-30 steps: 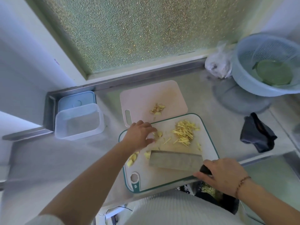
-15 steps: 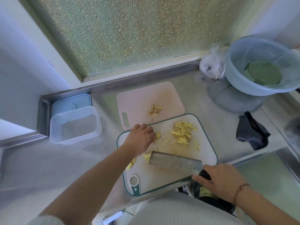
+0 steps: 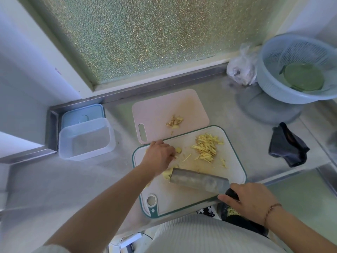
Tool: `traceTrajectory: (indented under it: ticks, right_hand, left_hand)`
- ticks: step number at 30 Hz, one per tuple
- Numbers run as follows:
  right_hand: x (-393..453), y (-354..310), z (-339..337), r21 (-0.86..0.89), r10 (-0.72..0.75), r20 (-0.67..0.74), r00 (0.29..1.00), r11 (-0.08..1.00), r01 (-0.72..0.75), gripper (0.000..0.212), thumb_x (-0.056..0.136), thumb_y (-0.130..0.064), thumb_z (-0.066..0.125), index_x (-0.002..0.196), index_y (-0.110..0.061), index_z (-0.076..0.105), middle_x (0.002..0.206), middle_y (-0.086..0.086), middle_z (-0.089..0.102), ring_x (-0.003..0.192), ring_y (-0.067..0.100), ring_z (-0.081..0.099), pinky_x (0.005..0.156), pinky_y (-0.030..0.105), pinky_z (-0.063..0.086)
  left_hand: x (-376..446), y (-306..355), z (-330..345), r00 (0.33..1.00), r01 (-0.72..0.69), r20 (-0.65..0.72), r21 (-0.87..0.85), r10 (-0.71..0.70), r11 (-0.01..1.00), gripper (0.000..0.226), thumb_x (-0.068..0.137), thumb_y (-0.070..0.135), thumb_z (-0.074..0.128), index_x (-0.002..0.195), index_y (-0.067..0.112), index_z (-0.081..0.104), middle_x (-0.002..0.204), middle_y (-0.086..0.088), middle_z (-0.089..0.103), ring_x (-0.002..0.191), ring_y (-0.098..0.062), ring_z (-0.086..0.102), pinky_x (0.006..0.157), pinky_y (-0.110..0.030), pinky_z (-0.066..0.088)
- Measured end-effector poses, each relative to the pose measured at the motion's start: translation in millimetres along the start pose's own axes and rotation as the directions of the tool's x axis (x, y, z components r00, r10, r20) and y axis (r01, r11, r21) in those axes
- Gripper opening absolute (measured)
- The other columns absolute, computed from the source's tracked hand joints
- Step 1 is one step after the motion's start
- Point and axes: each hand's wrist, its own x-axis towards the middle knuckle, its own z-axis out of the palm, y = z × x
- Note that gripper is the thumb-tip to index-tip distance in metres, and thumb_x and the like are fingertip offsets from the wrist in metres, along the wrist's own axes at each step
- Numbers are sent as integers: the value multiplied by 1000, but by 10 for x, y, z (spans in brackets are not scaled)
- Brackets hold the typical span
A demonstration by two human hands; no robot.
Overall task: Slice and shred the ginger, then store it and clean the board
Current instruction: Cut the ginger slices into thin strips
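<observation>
Now shredded ginger (image 3: 207, 147) lies toward the white board's (image 3: 235, 172) far right corner. Your left hand (image 3: 159, 156), fingers curled, gathers slices at its left edge; your right hand (image 3: 249, 200) grips the cleaver (image 3: 198, 180), now angled more steeply than before.

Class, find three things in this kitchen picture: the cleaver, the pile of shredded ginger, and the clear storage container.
cleaver (image 3: 198, 179), head view, middle of the flat blade.
shredded ginger (image 3: 207, 146), head view, centre of the pile.
storage container (image 3: 85, 138), head view, its see-through floor.
</observation>
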Motion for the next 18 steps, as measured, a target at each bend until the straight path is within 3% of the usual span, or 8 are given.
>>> traceTrajectory:
  ticks: [6, 11, 13, 18]
  right_hand:
    - [31, 70, -26, 4, -11, 4, 1000, 1000, 11, 78, 63, -83, -13, 83, -30, 40, 66, -7, 47, 62, 12, 47, 56, 27, 37]
    - [31, 145, 9, 16, 13, -17, 1000, 1000, -12, 96, 52, -84, -31, 85, -31, 42, 62, -6, 41, 61, 11, 44, 57, 27, 37]
    - [29, 169, 17, 35, 25, -12, 1000, 999, -24, 97, 50, -84, -32, 85, -32, 42, 62, -8, 42, 61, 10, 44, 57, 26, 37]
    - [27, 210, 34, 74, 47, -34, 998, 996, -44, 96, 52, -84, -31, 85, -33, 42, 69, -8, 49, 64, 9, 46, 62, 25, 43]
  left_hand:
    - [2, -13, -7, 989, 128, -57, -169, -140, 977, 15, 92, 8, 64, 91, 19, 75, 88, 2, 74, 87, -24, 57, 82, -33, 41]
    - [60, 0, -40, 960, 204, -143, -236, -241, 950, 14, 95, 10, 61, 93, 16, 73, 90, 2, 73, 85, -24, 59, 84, -37, 45]
    - [72, 8, -67, 956, 173, -200, -214, -216, 961, 9, 94, 15, 65, 93, 16, 74, 89, 3, 74, 82, -24, 61, 82, -38, 47]
    - [48, -8, -8, 978, -41, -205, -58, 29, 997, 4, 84, 17, 71, 82, 18, 74, 79, 4, 73, 73, -23, 63, 70, -36, 51]
